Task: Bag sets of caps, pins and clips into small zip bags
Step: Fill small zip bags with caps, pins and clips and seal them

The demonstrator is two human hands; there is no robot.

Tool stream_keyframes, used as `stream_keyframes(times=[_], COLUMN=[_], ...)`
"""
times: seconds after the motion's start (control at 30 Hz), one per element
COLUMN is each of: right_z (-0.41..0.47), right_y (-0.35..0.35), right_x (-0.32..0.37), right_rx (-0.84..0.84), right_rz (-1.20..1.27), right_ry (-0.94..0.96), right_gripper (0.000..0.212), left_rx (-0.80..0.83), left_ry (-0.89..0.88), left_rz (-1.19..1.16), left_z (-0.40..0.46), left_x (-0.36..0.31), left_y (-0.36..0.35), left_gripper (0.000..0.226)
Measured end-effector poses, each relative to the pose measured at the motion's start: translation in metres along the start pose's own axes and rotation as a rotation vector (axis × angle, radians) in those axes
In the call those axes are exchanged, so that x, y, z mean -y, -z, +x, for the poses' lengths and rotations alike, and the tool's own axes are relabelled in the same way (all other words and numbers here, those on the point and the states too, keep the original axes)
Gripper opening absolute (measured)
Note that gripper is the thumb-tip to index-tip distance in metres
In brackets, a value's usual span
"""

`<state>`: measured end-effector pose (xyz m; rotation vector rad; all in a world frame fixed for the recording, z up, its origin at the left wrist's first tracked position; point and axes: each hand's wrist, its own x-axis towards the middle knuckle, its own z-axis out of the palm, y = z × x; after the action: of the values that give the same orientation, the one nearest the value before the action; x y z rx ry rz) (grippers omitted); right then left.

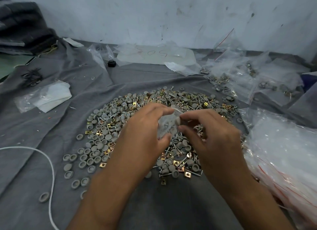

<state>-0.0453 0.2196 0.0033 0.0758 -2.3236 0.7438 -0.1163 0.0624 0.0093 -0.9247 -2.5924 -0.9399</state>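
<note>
Head view: left hand (145, 126) grips a zip bag (167, 126); right hand (211, 131) pinches a cap (177, 121) at its mouth.

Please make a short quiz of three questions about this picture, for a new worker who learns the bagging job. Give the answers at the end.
1. True or false: the left hand holds a small clear zip bag above the pile of parts.
2. Multiple choice: what does the right hand pinch at the mouth of the bag? A) a grey cap B) a white cord C) a black clip
3. Fill in: the stack of empty zip bags with red seal lines lies on the person's ____ side.

Key: 1 true; 2 A; 3 right.
</note>
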Motion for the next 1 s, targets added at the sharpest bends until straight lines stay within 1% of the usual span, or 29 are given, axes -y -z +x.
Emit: stream_keyframes(times=[0.07,0.17,0.27,0.33,0.4,0.5,0.53,0.57,0.6,0.63,0.67,0.7,0.73,0.8,0.9,0.97,1.0], right_z=[0.001,0.002,0.002,0.002,0.004,0.006,0.004,0.003,0.0,-0.003,-0.007,-0.01,-0.013,-0.013,-0.015,-0.015,-0.014], right_y=[-0.005,-0.005,-0.005,-0.007,-0.01,-0.006,-0.003,0.0,0.001,0.001,0.0,-0.003,-0.006,-0.011,-0.013,-0.008,-0.005], right_x=[0.001,0.004,0.007,0.009,0.01,0.008,0.005,0.002,-0.001,-0.004,-0.005,-0.006,-0.006,-0.002,-0.005,-0.01,-0.013], right_rx=[-0.01,-0.109,-0.201,-0.173,-0.103,-0.076,-0.023,0.085,0.247,0.438,0.616,0.743,0.816,0.836,0.779,0.712,0.641], right_rz=[-0.031,-0.023,-0.021,-0.014,-0.024,-0.016,0.003,0.027,0.031,-0.023,-0.126,-0.229,-0.303,-0.345,-0.305,-0.208,-0.119], right_ry=[0.011,0.034,0.132,0.165,0.125,0.038,-0.014,-0.092,-0.185,-0.254,-0.274,-0.258,-0.23,-0.212,-0.204,-0.232,-0.247], right_gripper=[0.021,0.023,0.019,0.017,0.017,0.009,0.012,0.019,0.023,0.027,0.031,0.035,0.038,0.037,0.027,0.022,0.02], left_rx=[-0.001,-0.01,-0.017,-0.015,-0.021,-0.021,-0.022,-0.023,-0.023,-0.021,-0.019,-0.016,-0.014,-0.011,-0.013,-0.007,-0.002], left_ry=[-0.007,-0.003,-0.002,-0.009,-0.009,0.009,0.015,0.019,0.021,0.023,0.022,0.022,0.022,0.029,0.028,0.027,0.027], left_rz=[-0.005,-0.006,-0.01,-0.014,-0.02,-0.006,-0.001,-0.002,-0.003,-0.003,-0.002,0.0,-0.001,-0.005,-0.006,-0.004,-0.004], left_z=[0.0,0.0,-0.001,-0.001,0.0,0.0,0.0,0.0,0.0,0.0,0.001,0.001,0.001,0.001,0.001,0.001,0.0], left_x=[0.0,0.0,-0.001,-0.001,-0.001,0.001,0.002,0.002,0.002,0.002,0.002,0.001,0.001,0.0,0.0,-0.001,-0.001], left_y=[-0.001,-0.001,-0.001,-0.001,-0.001,0.0,0.001,0.001,0.001,0.002,0.002,0.001,0.001,0.001,0.002,0.002,0.002], left_gripper=[0.051,0.052,0.052,0.05,0.047,0.052,0.054,0.055,0.055,0.056,0.055,0.055,0.055,0.055,0.055,0.056,0.056])
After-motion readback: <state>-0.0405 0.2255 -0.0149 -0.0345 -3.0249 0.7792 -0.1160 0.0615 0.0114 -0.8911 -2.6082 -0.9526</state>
